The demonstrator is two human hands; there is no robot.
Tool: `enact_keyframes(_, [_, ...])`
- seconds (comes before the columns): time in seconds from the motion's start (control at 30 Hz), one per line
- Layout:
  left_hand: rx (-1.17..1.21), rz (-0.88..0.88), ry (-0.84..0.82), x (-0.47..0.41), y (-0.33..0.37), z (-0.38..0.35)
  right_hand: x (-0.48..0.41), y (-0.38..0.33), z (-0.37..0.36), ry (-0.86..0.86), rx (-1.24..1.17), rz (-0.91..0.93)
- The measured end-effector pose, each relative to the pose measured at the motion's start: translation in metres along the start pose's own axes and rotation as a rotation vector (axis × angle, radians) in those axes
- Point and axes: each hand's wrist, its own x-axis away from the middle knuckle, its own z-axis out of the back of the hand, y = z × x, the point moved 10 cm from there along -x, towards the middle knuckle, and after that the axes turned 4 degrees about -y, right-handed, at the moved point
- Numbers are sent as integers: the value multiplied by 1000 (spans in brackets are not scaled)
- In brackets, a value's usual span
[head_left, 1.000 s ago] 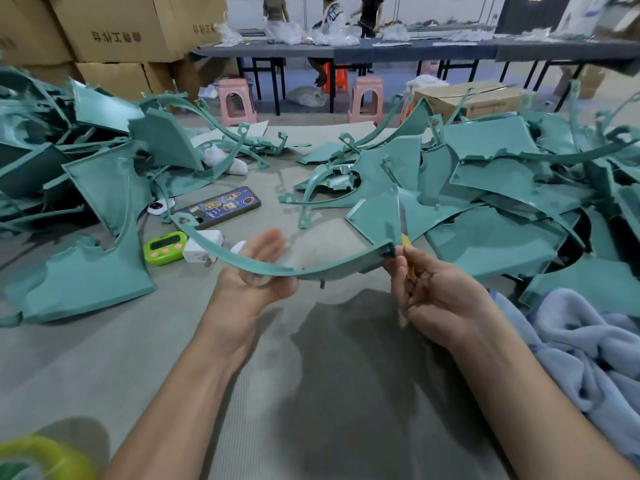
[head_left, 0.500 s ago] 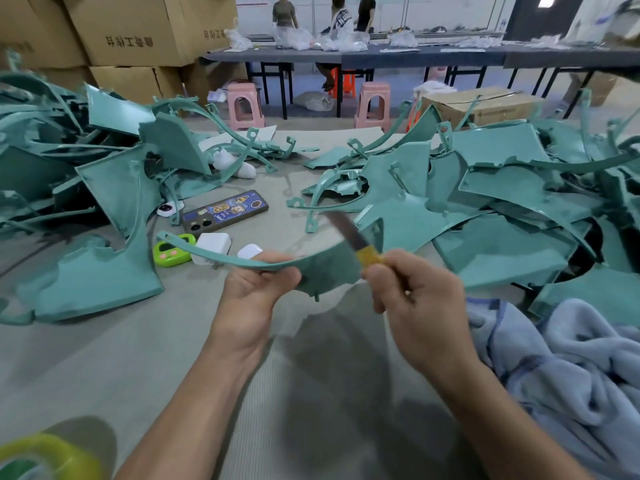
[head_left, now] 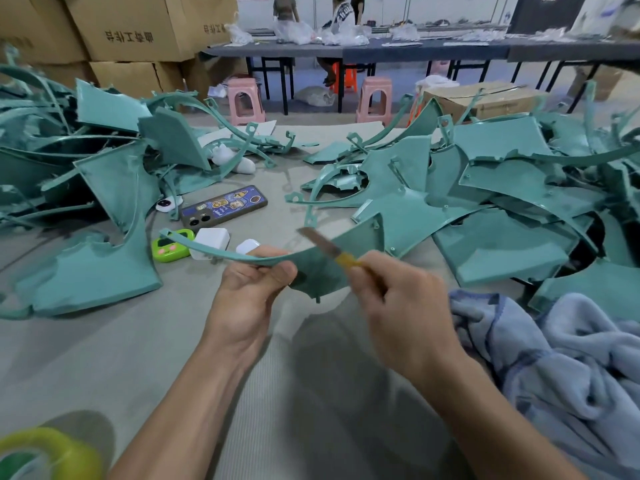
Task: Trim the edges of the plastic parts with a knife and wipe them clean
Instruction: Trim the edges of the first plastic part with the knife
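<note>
One knife, tip up-left; part spans left-right.

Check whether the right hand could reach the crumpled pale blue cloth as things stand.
Probably yes: the cloth lies close beside the right hand with nothing between them. But that hand grips the yellow-handled knife, so its fingers are not free.
</note>
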Motion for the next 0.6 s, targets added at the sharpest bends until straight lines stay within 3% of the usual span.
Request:
enact_keyframes(0.13, [48, 65, 39, -3, -5, 8, -1, 50, 42, 293, -70, -272])
enact_keyframes(0.23, [106, 188, 89, 0, -12, 13, 3, 68, 33, 278, -371, -389])
enact_keyframes(0.33, [67, 422, 137, 12, -31, 19, 1, 74, -1, 99, -871, -547])
enact_keyframes(0.4, [-31, 504, 131, 20, -34, 21, 4, 61, -30, -139, -1316, -655])
enact_keyframes(0.43, [-114, 513, 108, 22, -33, 20, 8, 49, -41, -293, -1420, -676])
enact_keyframes(0.53, [-360, 466, -157, 19, -32, -7, 24, 28, -62, -675, -1364, -636])
enact_keyframes(0.6, [-508, 392, -221, 14, -29, -14, 28, 28, -65, -730, -1315, -644])
